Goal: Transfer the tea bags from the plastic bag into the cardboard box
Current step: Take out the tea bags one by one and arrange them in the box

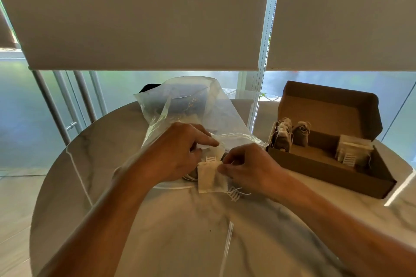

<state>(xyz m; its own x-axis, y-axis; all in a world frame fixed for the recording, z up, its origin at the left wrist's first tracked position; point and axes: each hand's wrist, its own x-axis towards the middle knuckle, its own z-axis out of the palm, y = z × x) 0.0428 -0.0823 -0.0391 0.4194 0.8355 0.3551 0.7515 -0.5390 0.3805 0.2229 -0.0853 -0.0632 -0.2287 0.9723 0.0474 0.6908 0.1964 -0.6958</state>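
1. Item: flat, pale cream paper tea bag (210, 179), square-cut, lying half out of the mouth of the clear, crinkled plastic bag (191, 108). Its lower edge rests on the table; its top right corner sits under your right fingertips.
2. Attached: thin white string and a small white printed tag (234, 194), trailing on the table just below and right of the tea bag, beneath your right hand. Lift them together with the bag or they may snag.
3. Grip, right hand (249, 170): thumb and forefinger closed in a pinch on the tea bag's upper right corner. The bag hangs left of and below the pinch, so it will likely swing as you raise it; take a fuller hold on the top edge if it droops.
4. Grip, left hand (180, 150): fingers curled over the plastic bag's opening, pinching film and a white scrap at the mouth. Keep that hold low and steady so the plastic stays put while the tea bag slides out.
5. Destination: brown corrugated cardboard box (319, 171), lid standing open, well to the right. It already holds several tea bags at the left end and a stack at the right; the middle floor is bare and suits this one.
6. Support: round, pale marbled table (157, 243) beneath all items.
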